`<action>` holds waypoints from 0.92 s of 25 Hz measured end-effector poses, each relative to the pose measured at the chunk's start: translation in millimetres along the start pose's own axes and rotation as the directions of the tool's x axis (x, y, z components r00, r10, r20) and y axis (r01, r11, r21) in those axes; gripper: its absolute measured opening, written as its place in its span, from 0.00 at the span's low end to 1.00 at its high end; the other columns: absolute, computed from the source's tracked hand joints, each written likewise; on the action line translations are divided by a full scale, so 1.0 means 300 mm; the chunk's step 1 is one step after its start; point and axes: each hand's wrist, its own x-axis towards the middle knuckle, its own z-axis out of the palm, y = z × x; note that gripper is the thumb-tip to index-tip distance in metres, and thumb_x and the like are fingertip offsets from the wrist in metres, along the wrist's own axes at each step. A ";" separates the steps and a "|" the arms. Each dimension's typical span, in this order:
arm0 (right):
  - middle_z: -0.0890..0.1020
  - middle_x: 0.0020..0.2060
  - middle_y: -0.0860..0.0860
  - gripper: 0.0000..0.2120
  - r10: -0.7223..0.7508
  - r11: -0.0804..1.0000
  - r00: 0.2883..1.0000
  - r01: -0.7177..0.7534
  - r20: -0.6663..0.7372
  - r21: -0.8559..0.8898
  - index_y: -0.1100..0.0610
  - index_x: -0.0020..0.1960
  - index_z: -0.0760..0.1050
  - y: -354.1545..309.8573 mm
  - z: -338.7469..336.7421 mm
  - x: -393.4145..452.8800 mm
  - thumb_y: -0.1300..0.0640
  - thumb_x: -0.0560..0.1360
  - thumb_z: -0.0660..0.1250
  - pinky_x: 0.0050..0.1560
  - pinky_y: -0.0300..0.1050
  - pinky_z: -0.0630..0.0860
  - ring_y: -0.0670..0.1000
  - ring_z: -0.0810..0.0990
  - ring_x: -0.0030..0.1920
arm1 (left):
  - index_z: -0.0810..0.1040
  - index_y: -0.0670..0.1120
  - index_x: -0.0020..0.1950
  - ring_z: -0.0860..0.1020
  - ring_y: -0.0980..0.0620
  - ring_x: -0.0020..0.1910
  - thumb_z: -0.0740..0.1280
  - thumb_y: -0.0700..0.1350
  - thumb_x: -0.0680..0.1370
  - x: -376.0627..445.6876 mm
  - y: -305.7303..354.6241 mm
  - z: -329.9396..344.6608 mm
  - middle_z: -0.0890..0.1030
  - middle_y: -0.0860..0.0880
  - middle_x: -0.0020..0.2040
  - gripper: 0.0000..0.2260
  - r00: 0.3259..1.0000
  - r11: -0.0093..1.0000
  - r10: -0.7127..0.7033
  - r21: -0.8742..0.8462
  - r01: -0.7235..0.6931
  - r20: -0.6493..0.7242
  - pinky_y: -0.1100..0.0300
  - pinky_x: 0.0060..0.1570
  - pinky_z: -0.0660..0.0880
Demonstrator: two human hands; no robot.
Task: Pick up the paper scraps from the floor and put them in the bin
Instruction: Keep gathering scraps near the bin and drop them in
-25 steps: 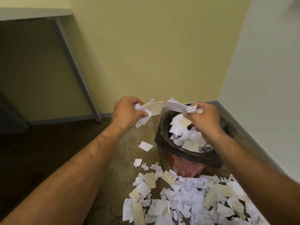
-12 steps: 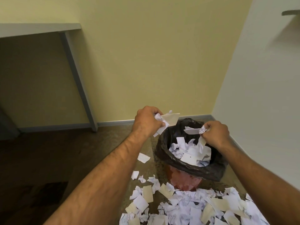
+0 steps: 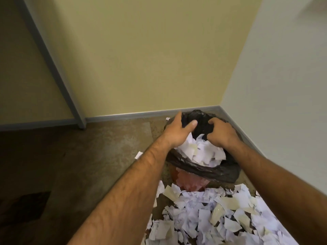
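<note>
A red bin lined with a black bag (image 3: 203,169) stands in the room's corner, heaped with white and cream paper scraps (image 3: 203,152). Both my hands are over its mouth. My left hand (image 3: 178,133) has its fingers spread and its thumb out above the heap, holding nothing. The fingers of my right hand (image 3: 221,134) curl loosely down towards the heap, and no scrap shows in it. A thick pile of torn paper scraps (image 3: 203,214) covers the floor in front of the bin.
A grey table leg (image 3: 53,68) slants down to the floor at the left. Single scraps lie left of the bin (image 3: 138,155) and by the skirting (image 3: 167,118). The yellow wall and the white wall (image 3: 283,85) close the corner right behind the bin.
Both hands have moved down into the bin's mouth. The scraps they held are out of their grasp, and the heap in the bin is higher.
</note>
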 end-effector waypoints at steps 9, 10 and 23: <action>0.79 0.47 0.52 0.09 -0.767 0.637 0.625 0.769 -0.146 -0.053 0.55 0.53 0.77 -0.316 0.401 -0.233 0.58 0.74 0.65 0.47 0.46 0.77 0.52 0.75 0.47 | 0.74 0.48 0.67 0.78 0.47 0.58 0.74 0.44 0.72 0.009 -0.601 -0.287 0.79 0.48 0.58 0.24 0.956 0.892 -0.203 0.364 0.269 -0.209 0.55 0.59 0.75; 0.78 0.52 0.52 0.12 -0.742 0.670 0.671 0.741 0.009 -0.035 0.53 0.58 0.75 -0.319 0.490 -0.249 0.54 0.75 0.64 0.50 0.48 0.78 0.51 0.75 0.51 | 0.72 0.48 0.69 0.77 0.46 0.60 0.76 0.44 0.70 -0.014 -0.691 -0.282 0.78 0.48 0.59 0.29 0.959 0.840 -0.260 0.462 0.284 -0.117 0.55 0.60 0.74; 0.46 0.78 0.54 0.39 -0.187 0.898 0.788 0.379 0.586 -0.224 0.38 0.75 0.48 -0.139 1.102 -0.175 0.42 0.73 0.69 0.65 0.61 0.69 0.65 0.55 0.73 | 0.38 0.64 0.77 0.42 0.32 0.76 0.84 0.56 0.54 0.005 -1.075 -0.076 0.37 0.43 0.79 0.66 0.859 0.467 -0.486 0.878 0.099 0.162 0.36 0.68 0.65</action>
